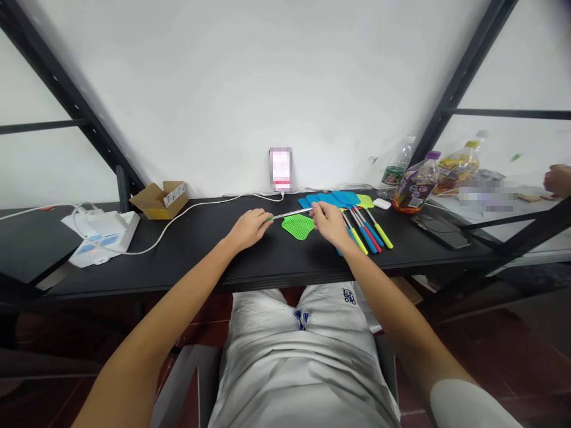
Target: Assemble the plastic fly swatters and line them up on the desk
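My left hand (248, 229) is closed on the green grip end of a thin silver rod (291, 214) held level just above the black table (214, 249). My right hand (329, 222) pinches the rod's other end. Under the rod lies a green mesh fly-swatter head (298, 226). To the right of my right hand is a fanned pile of several fly swatters (357, 217) with blue and yellow-green heads and blue, red and yellow-green handles.
A white power strip (100, 236) and an open cardboard box (159, 199) sit at the left. A phone (281, 169) leans on the wall. Bottles (414, 187), a white earbud case (382, 204) and a dark phone (441, 231) lie at the right. Another person's hand (557, 179) shows at far right.
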The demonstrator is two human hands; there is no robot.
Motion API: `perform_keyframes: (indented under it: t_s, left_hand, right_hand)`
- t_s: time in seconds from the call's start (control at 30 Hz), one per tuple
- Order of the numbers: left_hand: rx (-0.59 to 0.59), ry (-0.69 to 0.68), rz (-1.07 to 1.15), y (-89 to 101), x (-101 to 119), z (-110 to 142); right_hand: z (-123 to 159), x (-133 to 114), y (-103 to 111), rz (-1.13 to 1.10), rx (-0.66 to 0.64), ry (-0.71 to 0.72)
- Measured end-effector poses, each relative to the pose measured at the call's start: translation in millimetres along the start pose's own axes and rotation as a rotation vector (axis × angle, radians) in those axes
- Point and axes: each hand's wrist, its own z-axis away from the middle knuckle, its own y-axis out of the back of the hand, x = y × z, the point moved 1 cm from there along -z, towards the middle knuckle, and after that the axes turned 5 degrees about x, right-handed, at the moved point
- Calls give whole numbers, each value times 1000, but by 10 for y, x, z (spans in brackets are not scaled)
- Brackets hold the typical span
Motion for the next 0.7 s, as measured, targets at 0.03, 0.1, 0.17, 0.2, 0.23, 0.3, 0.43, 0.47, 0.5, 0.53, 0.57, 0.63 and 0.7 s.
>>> perform_keyframes:
  t_s: [0.03, 0.1, 0.17, 0.2, 0.23, 0.3, 0.43, 0.47, 0.5, 0.53, 0.57, 0.63, 0.7]
  left_hand:
    - [5, -22, -15, -4, 16, 4]
    - [19, -66, -52, -12, 50, 10]
    - [40, -98, -85, -16, 80, 13]
    - [52, -110, -96, -15, 92, 14]
    - [66, -119, -102, -14, 102, 14]
    - [92, -133, -102, -10, 115, 15]
    - [131, -124, -91, -8, 106, 28]
    - [135, -101, -88, -10, 93, 33]
    - [139, -69, -81, -13, 74, 38]
    - [141, -33, -71, -18, 51, 42]
    - [145, 1, -61, -24, 25, 45]
    - [153, 52, -49, -38, -27, 48]
    - [166, 84, -50, -51, -67, 43]
  right_hand:
    - [10, -10, -14, 6, -29, 21]
    - [32, -36, -37, 20, -64, 55]
    - [56, -57, -51, 28, -77, 73]
    - [67, -61, -59, 28, -92, 77]
    - [75, -59, -69, 26, -118, 78]
    - [82, -49, -88, 13, -182, 74]
    - [68, -177, -24, 57, -240, 59]
    - [78, -281, 41, 109, -202, 84]
    - [106, -413, 123, 170, -157, 127]
    - [158, -564, 222, 221, -52, 203]
    - [238, -714, 317, 219, -7, 310]
    - [470, -917, 436, 100, -131, 506]
    - [755, -904, 404, -36, -400, 717]
